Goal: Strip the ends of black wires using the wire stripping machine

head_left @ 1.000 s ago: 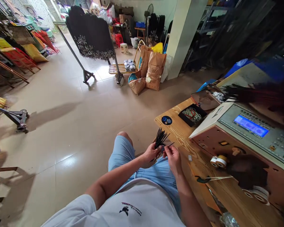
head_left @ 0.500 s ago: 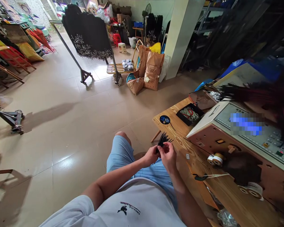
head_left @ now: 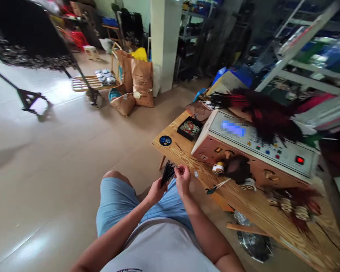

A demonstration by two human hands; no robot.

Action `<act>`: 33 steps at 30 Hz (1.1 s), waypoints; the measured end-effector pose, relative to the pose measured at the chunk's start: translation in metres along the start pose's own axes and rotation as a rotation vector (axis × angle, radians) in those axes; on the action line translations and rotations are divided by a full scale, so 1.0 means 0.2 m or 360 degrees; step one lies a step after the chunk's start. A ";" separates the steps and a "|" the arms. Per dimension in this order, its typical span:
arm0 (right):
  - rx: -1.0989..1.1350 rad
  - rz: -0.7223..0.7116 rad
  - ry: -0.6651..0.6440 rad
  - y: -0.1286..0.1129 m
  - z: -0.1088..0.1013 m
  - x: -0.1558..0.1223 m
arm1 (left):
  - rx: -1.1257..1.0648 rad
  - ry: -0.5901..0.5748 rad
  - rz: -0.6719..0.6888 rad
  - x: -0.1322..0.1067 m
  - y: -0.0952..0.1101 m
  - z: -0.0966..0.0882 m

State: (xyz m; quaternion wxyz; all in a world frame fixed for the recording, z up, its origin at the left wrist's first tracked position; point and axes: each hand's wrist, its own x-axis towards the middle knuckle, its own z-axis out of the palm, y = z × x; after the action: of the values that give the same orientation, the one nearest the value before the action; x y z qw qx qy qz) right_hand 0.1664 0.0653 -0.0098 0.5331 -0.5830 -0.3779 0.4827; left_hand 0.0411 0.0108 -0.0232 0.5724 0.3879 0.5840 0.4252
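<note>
My left hand (head_left: 157,189) is closed around a bundle of thin black wires (head_left: 167,172) above my lap, their loose ends fanning upward. Just right of the bundle, my right hand (head_left: 183,179) is pinched shut, its fingertips close to the wire ends. Whatever sits between those fingers is too small to make out. Both hands are near the front edge of the wooden table (head_left: 172,130).
On the table stand a machine (head_left: 229,130) with a lit display, a black box of rubber bands (head_left: 189,127) and a round black disc (head_left: 165,140). Dark red and black wires (head_left: 252,105) lie over the machine. Brown sacks (head_left: 142,81) and a wheeled rack (head_left: 28,96) stand beyond.
The view has turned right, bringing more of the machine and table into sight. My right hand has drawn slightly away from the bundle; my left hand keeps its hold.
</note>
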 end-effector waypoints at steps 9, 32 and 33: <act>0.0848 0.0322 0.0402 0.00 -0.28 0.38 | -0.0156 -0.0010 -0.0181 -0.01 0.03 -0.04; 0.0156 0.0152 -0.0803 -0.08 -0.10 -0.12 | 0.0283 -0.0169 0.0135 0.05 0.20 -0.06; 0.0184 0.0146 -0.0722 -0.08 -0.10 -0.10 | 0.0290 -0.0182 0.0143 0.05 0.20 -0.05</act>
State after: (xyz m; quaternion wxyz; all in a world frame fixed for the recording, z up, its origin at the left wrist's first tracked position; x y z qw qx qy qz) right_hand 0.1828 0.0433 0.0087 0.4445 -0.4448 -0.4329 0.6459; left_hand 0.0291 0.0326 0.0103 0.5473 0.4878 0.5687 0.3728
